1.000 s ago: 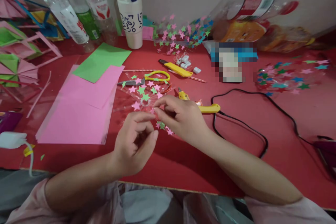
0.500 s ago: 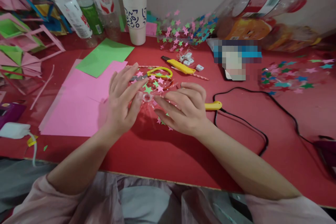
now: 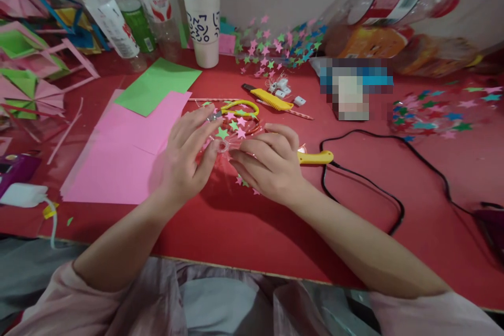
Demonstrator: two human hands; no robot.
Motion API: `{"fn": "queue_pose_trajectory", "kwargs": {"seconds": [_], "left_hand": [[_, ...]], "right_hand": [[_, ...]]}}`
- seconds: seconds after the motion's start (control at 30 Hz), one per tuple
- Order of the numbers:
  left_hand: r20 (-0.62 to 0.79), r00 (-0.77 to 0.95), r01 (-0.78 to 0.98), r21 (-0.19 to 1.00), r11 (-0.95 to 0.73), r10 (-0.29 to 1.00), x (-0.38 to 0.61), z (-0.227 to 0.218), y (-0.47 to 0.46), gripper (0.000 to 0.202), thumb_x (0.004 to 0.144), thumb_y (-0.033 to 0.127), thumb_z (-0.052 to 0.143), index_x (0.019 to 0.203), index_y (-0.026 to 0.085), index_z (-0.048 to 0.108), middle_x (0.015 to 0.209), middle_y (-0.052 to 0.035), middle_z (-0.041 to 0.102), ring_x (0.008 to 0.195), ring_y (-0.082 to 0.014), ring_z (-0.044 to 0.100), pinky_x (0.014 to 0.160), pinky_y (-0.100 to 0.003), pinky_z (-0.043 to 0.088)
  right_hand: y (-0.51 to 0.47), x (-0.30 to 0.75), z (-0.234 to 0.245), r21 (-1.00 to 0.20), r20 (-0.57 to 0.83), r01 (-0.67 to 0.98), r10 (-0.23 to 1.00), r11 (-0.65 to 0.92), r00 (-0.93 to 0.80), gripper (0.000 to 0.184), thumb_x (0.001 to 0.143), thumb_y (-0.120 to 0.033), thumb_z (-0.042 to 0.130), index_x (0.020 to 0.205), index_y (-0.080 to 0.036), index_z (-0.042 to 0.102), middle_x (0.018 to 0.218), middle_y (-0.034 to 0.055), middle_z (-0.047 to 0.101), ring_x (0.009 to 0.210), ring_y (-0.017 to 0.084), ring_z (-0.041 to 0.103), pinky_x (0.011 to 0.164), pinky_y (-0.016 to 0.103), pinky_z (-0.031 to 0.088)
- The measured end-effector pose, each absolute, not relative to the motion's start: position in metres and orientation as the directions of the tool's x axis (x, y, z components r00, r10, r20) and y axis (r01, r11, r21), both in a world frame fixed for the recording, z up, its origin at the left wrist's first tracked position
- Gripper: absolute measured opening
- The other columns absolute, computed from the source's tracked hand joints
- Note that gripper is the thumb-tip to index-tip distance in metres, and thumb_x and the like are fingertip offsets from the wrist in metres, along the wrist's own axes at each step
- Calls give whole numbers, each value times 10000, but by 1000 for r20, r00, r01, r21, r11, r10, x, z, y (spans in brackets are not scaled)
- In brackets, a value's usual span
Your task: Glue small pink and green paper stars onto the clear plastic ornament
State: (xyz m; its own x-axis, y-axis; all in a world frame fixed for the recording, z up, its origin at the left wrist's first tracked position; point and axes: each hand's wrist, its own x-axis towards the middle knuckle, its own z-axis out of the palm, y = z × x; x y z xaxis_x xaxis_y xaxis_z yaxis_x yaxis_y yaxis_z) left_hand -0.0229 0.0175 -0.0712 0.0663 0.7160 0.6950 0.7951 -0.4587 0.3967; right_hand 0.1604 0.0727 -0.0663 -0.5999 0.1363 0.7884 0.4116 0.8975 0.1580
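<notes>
A clear plastic piece (image 3: pixel 230 134) dotted with pink and green paper stars lies on the red table (image 3: pixel 244 220), with a small clear ring at its centre. My left hand (image 3: pixel 185 160) rests on its left side, fingers stretched and spread, thumb tip by the ring. My right hand (image 3: pixel 270 163) lies on its right side, fingers stretched flat towards the ring. A few loose stars (image 3: pixel 241 181) peek out under my right hand. Neither hand grips anything that I can see.
Yellow scissors (image 3: pixel 240 109) and a yellow cutter (image 3: pixel 271 98) lie just beyond the piece. A yellow glue gun (image 3: pixel 317 157) with a black cord (image 3: pixel 366 186) sits to the right. Pink paper (image 3: pixel 122 157) and green paper (image 3: pixel 157 84) lie left. A white cup (image 3: pixel 203 18) and bottles stand behind.
A second ago my left hand was curled near the table edge and my right hand pinched at the stars. Both hands now lie spread on the starred plastic piece, barely moved since half a second ago.
</notes>
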Motion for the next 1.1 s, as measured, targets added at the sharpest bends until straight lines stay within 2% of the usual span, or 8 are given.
{"fn": "queue_pose_trajectory", "kwargs": {"seconds": [0.13,0.37,0.47,0.6,0.8,0.93,1.03,1.1], "left_hand": [[691,63,805,391,-446,720,-21,-71,17,313,950,273,436,1243,229,537,1321,-83,586,1242,-214,539,1053,-431,429],[704,54,789,405,-462,708,-22,-67,16,298,934,222,459,1215,214,559,1290,-80,607,1230,-209,545,1055,-420,427],[694,38,791,419,-446,719,-23,-67,16,287,932,229,466,1198,213,573,1287,-77,609,1225,-210,549,1054,-417,429],[721,38,794,399,-460,692,-23,-68,19,266,922,214,477,1161,200,593,1253,-86,629,1196,-207,570,1035,-419,440],[768,80,842,289,-455,636,-20,-65,16,249,881,206,536,1119,226,605,1267,-84,615,1227,-246,540,1099,-512,333],[827,135,805,230,-547,546,-15,-62,5,199,828,188,613,1023,225,613,1016,-56,678,958,-207,630,877,-402,487],[837,196,745,212,-632,511,-7,-63,-3,116,785,170,669,870,199,595,789,-13,657,742,-164,611,709,-329,488],[822,251,708,205,-676,512,-1,-64,-6,104,785,175,676,795,191,574,729,0,642,681,-146,591,679,-315,476]], "right_hand": [[72,161,-67,135,762,430,184,893,-621,39,850,-263,655,874,-234,648,847,-41,663,866,139,471,980,333,386],[73,167,-64,137,755,419,179,897,-631,225,837,-333,653,1012,-191,657,893,17,663,898,177,496,970,385,404],[73,172,-52,74,783,412,204,908,-588,201,851,-332,632,1006,-205,650,901,30,659,906,184,523,948,392,417],[79,179,-37,-50,808,423,286,905,-515,150,865,-217,589,1003,-189,640,923,49,658,859,183,581,836,385,468],[85,203,-47,-205,736,503,471,839,-485,141,893,-186,525,963,-221,643,939,61,671,899,193,618,792,366,478],[79,225,-61,-290,644,472,535,832,-547,122,893,-193,524,907,-200,645,868,57,666,834,174,614,747,324,477],[73,232,-65,-337,461,384,507,860,-728,152,902,-193,502,867,-169,647,820,56,654,778,158,595,709,292,461],[70,232,-67,-296,320,375,461,879,-828,166,897,-200,503,849,-152,655,819,65,643,781,170,571,718,302,439]]}}
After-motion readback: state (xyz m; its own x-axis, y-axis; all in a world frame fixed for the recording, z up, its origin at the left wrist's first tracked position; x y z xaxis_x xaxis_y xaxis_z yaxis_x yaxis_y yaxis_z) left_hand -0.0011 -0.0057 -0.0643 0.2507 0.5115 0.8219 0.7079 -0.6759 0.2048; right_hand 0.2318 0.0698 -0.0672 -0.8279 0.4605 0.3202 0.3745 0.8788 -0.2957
